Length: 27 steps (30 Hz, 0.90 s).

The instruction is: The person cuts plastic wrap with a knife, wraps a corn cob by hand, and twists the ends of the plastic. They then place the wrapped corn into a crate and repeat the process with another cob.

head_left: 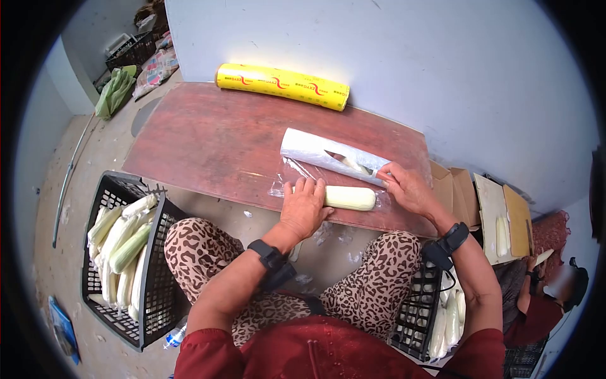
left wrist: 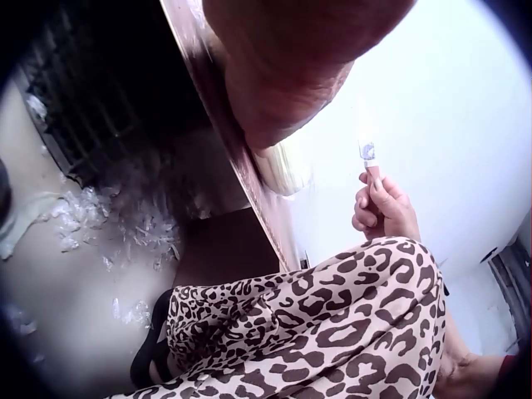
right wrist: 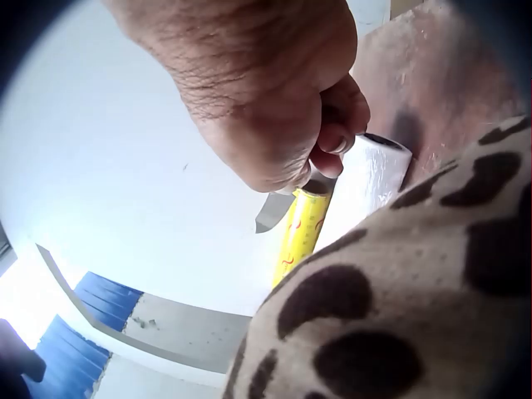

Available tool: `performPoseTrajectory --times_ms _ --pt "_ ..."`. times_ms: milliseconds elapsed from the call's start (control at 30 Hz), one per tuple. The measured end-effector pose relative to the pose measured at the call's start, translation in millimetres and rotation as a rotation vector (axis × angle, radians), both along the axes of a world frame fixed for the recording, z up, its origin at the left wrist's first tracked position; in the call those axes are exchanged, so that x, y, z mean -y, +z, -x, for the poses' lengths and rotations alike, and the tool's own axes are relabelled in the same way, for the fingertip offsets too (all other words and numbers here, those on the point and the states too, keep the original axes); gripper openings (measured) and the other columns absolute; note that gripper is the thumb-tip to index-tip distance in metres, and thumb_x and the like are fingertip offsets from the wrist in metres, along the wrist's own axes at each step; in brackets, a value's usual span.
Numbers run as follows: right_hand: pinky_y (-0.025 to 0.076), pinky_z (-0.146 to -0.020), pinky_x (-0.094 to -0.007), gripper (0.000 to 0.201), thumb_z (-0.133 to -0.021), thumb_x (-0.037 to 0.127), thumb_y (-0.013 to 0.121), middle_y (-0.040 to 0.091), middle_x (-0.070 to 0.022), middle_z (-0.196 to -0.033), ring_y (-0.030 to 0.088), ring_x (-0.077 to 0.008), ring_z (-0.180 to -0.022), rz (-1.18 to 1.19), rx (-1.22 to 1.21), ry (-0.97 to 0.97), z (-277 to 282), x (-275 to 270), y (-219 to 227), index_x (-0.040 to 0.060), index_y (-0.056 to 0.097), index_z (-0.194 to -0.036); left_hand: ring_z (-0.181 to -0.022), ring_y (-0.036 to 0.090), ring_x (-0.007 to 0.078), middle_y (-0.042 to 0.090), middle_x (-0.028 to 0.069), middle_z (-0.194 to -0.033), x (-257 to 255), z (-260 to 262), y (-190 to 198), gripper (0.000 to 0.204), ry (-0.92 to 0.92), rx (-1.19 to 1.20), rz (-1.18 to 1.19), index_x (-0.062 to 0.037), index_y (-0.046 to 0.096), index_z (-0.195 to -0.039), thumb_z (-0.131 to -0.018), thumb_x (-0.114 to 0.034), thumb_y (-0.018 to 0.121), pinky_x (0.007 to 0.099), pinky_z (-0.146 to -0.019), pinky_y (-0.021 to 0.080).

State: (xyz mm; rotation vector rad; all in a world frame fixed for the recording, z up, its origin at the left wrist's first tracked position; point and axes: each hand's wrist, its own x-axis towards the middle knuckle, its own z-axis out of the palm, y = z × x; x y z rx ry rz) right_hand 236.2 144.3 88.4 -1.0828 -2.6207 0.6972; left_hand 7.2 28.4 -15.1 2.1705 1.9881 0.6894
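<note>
A pale corn cob lies on clear plastic film near the front edge of the brown table. My left hand rests over the cob's left end with its fingers extended across it, hiding that end. In the left wrist view the cob shows beyond the hand. My right hand grips a knife by its handle. The blade points left across the white film roll. In the right wrist view the knife's blade sticks out past the curled right hand.
A yellow printed roll lies along the table's back edge by the wall. Crates of corn stand left and right of my legs. Cardboard boxes are right of the table. Another person sits at the far right.
</note>
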Motion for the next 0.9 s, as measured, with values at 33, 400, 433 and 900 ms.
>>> performPoseTrajectory --times_ms 33,400,433,900 --pt "0.047 -0.070 -0.0356 0.017 -0.090 0.008 0.051 0.060 -0.0145 -0.079 0.060 -0.0261 -0.074 -0.034 0.008 0.045 6 -2 1 0.0019 0.055 -0.105 -0.115 0.046 0.0312 0.053 0.0154 -0.117 1 3 1 0.060 0.015 0.011 0.037 -0.0026 0.047 -0.124 -0.080 -0.036 0.069 0.0487 -0.097 0.033" --pt "0.046 -0.071 -0.0465 0.018 -0.092 0.017 0.055 0.063 -0.0236 -0.087 0.061 -0.0398 -0.082 0.037 0.182 0.223 79 -13 -2 0.0012 0.053 -0.101 -0.117 0.041 0.0432 0.047 0.0264 -0.120 8 7 -7 0.052 0.137 0.008 0.058 -0.0213 0.049 -0.127 -0.081 -0.036 0.070 0.0589 -0.094 0.030" --pt "0.047 -0.072 -0.0482 0.019 -0.092 0.018 0.055 0.064 -0.0248 -0.089 0.061 -0.0417 -0.084 0.041 0.206 0.235 84 -15 -6 0.0004 0.052 -0.099 -0.119 0.040 0.0446 0.046 0.0278 -0.121 9 6 -10 0.052 0.155 -0.002 0.048 -0.0222 0.049 -0.127 -0.081 -0.036 0.070 0.0600 -0.094 0.029" --pt "0.047 -0.079 -0.0502 0.021 -0.091 0.018 0.054 0.064 -0.0225 -0.093 0.059 -0.0414 -0.093 0.065 0.280 0.295 109 -9 -20 0.0016 0.054 -0.104 -0.129 0.028 0.0570 0.035 0.0406 -0.133 10 3 -9 0.056 0.247 0.041 0.137 -0.0277 0.045 -0.133 -0.082 -0.036 0.069 0.0688 -0.099 0.023"
